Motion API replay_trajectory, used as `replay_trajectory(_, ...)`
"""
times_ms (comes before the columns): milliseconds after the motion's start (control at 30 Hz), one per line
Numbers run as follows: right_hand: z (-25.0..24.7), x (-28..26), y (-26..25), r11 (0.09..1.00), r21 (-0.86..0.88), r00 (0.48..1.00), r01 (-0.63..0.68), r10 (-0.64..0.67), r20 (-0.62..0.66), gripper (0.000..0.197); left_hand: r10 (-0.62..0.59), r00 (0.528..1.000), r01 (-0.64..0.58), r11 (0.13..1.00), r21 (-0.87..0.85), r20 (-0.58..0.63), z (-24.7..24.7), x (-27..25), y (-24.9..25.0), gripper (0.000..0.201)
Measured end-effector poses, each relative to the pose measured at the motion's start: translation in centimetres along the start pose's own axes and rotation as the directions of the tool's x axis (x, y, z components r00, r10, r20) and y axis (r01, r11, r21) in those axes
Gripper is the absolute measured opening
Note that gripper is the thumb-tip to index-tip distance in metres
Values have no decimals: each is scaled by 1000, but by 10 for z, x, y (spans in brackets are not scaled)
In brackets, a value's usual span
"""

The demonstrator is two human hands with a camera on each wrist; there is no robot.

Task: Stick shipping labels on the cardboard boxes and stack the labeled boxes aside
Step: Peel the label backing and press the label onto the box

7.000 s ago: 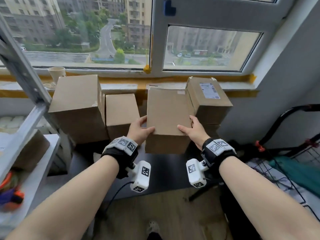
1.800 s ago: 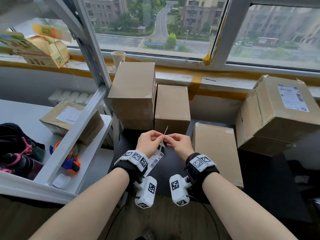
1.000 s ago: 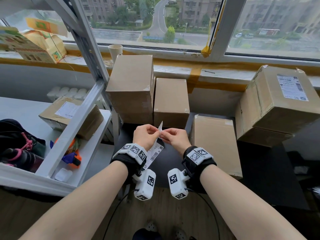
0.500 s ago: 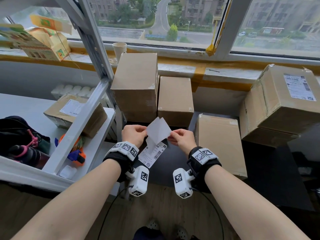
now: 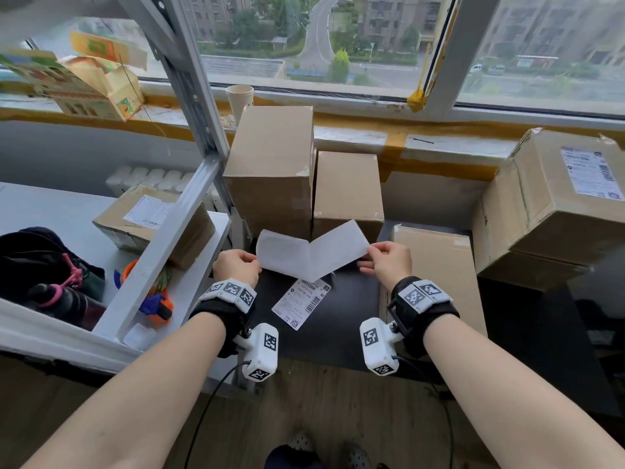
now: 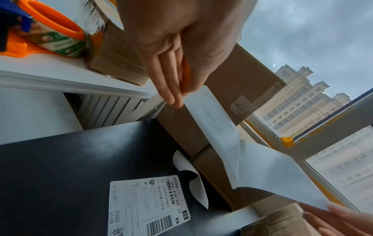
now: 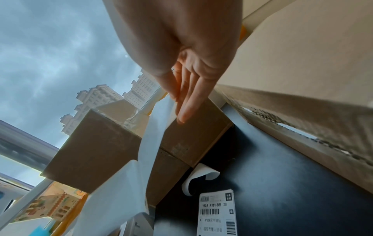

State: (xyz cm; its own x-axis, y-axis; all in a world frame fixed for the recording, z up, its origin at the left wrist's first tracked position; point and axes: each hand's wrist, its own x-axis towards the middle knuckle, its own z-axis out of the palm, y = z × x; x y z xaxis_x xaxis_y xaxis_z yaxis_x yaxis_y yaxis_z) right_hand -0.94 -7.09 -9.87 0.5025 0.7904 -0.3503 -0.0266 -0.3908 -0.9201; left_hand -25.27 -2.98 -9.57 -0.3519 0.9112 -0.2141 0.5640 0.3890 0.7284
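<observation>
My left hand (image 5: pixel 256 263) pinches the left layer of a white label sheet (image 5: pixel 282 256), thumb against fingers (image 6: pixel 175 97). The right layer (image 5: pixel 341 249) is pinched by my right hand (image 5: pixel 367 257). The two layers spread in a V and stay joined at the bottom; which is the sticker I cannot tell. A printed shipping label (image 5: pixel 301 303) lies on the black table (image 5: pixel 338 333) beneath, one end curled (image 6: pixel 191 175). An unlabeled flat box (image 5: pixel 439 265) lies just right of my right hand. Two upright plain boxes (image 5: pixel 274 170) (image 5: pixel 348 187) stand behind.
Stacked boxes (image 5: pixel 541 211), the top one labelled, sit at the right by the window sill. A white shelf (image 5: pixel 40 211) on the left holds another labelled box (image 5: pixel 152 221), an orange tape dispenser (image 5: pixel 159 299) and a dark bag. A grey metal strut (image 5: pixel 162 245) slants beside my left hand.
My hands have moved apart and the two white layers have peeled open from a narrow fold into a wide V. Seven seconds ago both hands were setting the flat box down.
</observation>
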Motion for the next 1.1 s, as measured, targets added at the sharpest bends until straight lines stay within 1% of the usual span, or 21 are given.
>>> replay_trajectory(267, -18, 5, -9, 998, -29, 990, 49, -53, -133, 12, 14, 1000, -14, 999, 50, -13, 0, 4, -6, 11)
replay_trajectory(333, -21, 6, -11, 998, -32, 989, 61, -65, -132, 14, 22, 1000, -22, 998, 56, 8, 1, 6, -9, 12)
replay_trajectory(400, -20, 6, -11, 996, -44, 992, 82, -86, -96, 12, 34, 998, -36, 998, 43, 48, 5, 8, -14, 13)
replay_trajectory(467, -18, 5, -11, 992, -71, 992, 106, -111, -65, 12, 49, 994, -48, 999, -16, 101, 12, 9, -16, 18)
replay_trajectory(567, -13, 3, -8, 985, -92, 989, 145, -148, -29, 21, 58, 977, -24, 986, -166, 205, 24, 7, -14, 17)
replay_trajectory(633, -9, 3, -5, 982, -91, 986, 163, -164, -7, 22, 57, 954, 34, 955, -294, 295, 31, 5, -12, 11)
replay_trajectory(700, -6, 3, -2, 978, -107, 984, 179, -179, 6, 18, 30, 936, 110, 922, -372, 350, 42, 7, -13, 12)
replay_trajectory(833, -2, 5, 8, 971, -160, 984, 177, -177, 10, 8, -82, 916, 225, 916, -333, 393, 66, 14, -31, 5)
replay_trajectory(933, 1, 5, 15, 964, -205, 986, 167, -169, 8, 8, -178, 909, 284, 926, -250, 376, 80, 23, -54, 12)
replay_trajectory(1000, 3, 4, 19, 961, -225, 987, 159, -160, 11, 9, -215, 913, 296, 934, -199, 348, 83, 26, -65, 11)
replay_trajectory(1100, 4, 1, 23, 957, -242, 987, 158, -159, 14, 9, -229, 915, 291, 945, -148, 333, 84, 28, -73, 8)
